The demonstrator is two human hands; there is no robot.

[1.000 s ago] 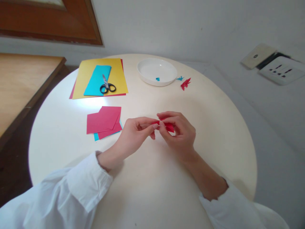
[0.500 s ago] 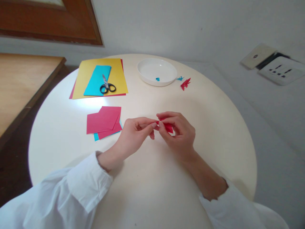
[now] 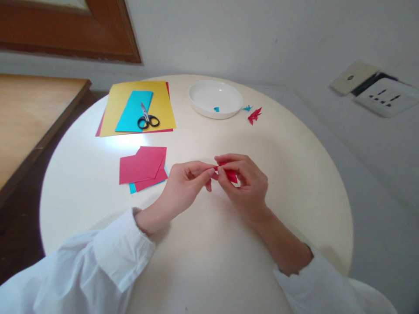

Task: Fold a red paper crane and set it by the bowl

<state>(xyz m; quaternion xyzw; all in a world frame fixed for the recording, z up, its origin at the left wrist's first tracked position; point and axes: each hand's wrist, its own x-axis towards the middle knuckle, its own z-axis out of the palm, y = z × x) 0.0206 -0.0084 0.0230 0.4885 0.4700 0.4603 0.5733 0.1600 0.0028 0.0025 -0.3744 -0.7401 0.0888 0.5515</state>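
Note:
Over the middle of the round table, both my hands grip one small piece of folded red paper (image 3: 232,175). My left hand (image 3: 186,183) pinches its left end between thumb and forefinger. Against it, my right hand (image 3: 245,183) holds the paper with thumb and fingertips, its other fingers curled around behind. The fingers hide much of the paper, so its full shape cannot be made out. Left of my left hand lie several red paper pieces (image 3: 144,165), overlapping, with a blue sheet (image 3: 132,188) peeking out beneath.
On the white table (image 3: 196,261), black-handled scissors (image 3: 148,120) rest on folded blue paper (image 3: 132,113) over yellow (image 3: 163,107) and red sheets. A white dish (image 3: 209,93) holds a small blue paper piece (image 3: 216,109). Beside it lie blue (image 3: 247,108) and red folded paper figures (image 3: 254,116).

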